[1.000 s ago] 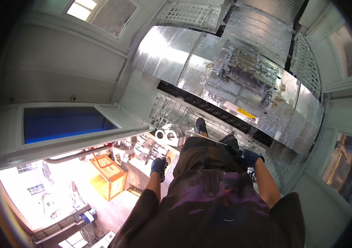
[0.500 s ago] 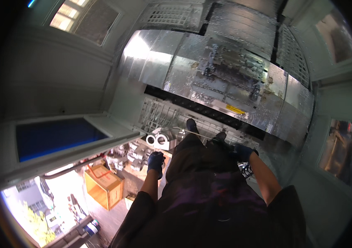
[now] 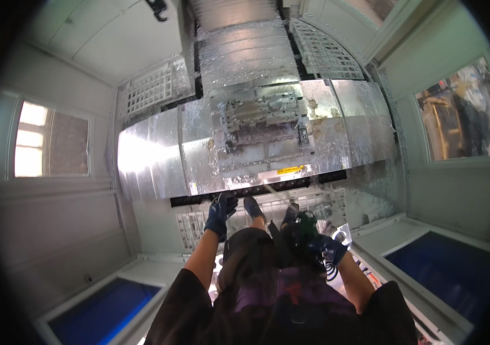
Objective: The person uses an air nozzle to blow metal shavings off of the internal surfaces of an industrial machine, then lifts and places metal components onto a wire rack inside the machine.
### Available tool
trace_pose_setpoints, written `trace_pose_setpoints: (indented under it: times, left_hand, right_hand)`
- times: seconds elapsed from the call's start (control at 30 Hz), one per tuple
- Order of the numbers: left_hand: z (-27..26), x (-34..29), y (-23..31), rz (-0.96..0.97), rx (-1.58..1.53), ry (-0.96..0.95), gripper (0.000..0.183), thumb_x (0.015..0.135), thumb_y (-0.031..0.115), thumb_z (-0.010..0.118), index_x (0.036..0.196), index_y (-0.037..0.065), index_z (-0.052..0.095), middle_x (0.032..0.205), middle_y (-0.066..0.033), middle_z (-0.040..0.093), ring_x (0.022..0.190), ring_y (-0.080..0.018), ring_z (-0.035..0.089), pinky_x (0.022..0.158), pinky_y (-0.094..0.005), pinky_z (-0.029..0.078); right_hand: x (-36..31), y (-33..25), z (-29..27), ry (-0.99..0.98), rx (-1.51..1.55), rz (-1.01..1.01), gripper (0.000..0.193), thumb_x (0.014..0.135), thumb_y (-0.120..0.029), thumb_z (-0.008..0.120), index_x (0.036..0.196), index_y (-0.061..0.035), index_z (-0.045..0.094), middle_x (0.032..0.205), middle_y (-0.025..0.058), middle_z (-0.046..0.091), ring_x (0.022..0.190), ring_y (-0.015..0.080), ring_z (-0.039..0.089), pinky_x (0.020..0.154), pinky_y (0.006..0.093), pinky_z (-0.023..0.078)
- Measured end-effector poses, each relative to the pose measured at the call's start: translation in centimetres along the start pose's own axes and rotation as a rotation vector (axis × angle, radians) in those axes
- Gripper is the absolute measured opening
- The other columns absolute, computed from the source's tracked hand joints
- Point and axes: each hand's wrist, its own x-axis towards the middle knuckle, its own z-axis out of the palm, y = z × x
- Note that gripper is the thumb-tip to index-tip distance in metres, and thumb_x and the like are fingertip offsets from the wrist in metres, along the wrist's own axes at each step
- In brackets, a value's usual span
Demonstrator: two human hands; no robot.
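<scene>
Your right hand [image 3: 331, 250] is wrapping around the rear of a green-bodied tool [image 3: 307, 223], though dark clothing is hiding some of the fingers. The tool's thin nozzle [image 3: 279, 194] is slanting forward and left, its tip showing against the near edge of the metal bed [image 3: 147, 152]. A black coiled hose [image 3: 331, 271] is hanging just beside that hand, and a pale metal part with a round opening [image 3: 343, 233] is showing near it. Your left hand [image 3: 220, 214] is gripping nothing visible; its gloved fingers are bending loosely, slightly apart, near the black strip [image 3: 183, 201] along the bed's front.

You are now facing the bed squarely; half a second ago you were angled, with that left hand beside the castings at the doorway. That turn is putting the chip-strewn fixture [image 3: 262, 115] straight ahead of you, seemingly in line for the nozzle. Your shoes [image 3: 252, 208] are pointing toward it over the white grating [image 3: 187, 227], and blue door windows [image 3: 443, 279] are flanking you.
</scene>
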Motion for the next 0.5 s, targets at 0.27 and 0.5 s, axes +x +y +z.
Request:
trace_pose_setpoints:
  times: [0.27, 0.5]
  left_hand:
    - [3.2, 15.6, 7.6, -0.01, -0.402, -0.196, 0.047, 0.094, 0.043, 0.042, 0.121, 0.008, 0.059, 0.12, -0.0116, 0.062, 0.111, -0.027, 0.058, 0.091, -0.0377, 0.047]
    - [1.6, 27.5, 8.7, 0.036, -0.248, 0.006, 0.04, 0.089, 0.041, 0.054, 0.113, 0.01, 0.062, 0.113, -0.006, 0.064, 0.106, -0.0217, 0.058, 0.092, -0.0393, 0.046]
  right_hand:
    - [1.7, -2.8, 6.8, 0.029, 0.262, -0.026, 0.04, 0.089, -0.001, 0.058, 0.129, 0.0014, 0.05, 0.122, 0.0127, 0.058, 0.108, 0.0218, 0.059, 0.096, 0.0331, 0.048]
    - [6.0, 7.8, 0.1, 0.05, 0.3, 0.018, 0.035, 0.088, -0.005, 0.064, 0.121, 0.0018, 0.057, 0.104, 0.0096, 0.066, 0.096, 0.0135, 0.062, 0.083, 0.027, 0.052]
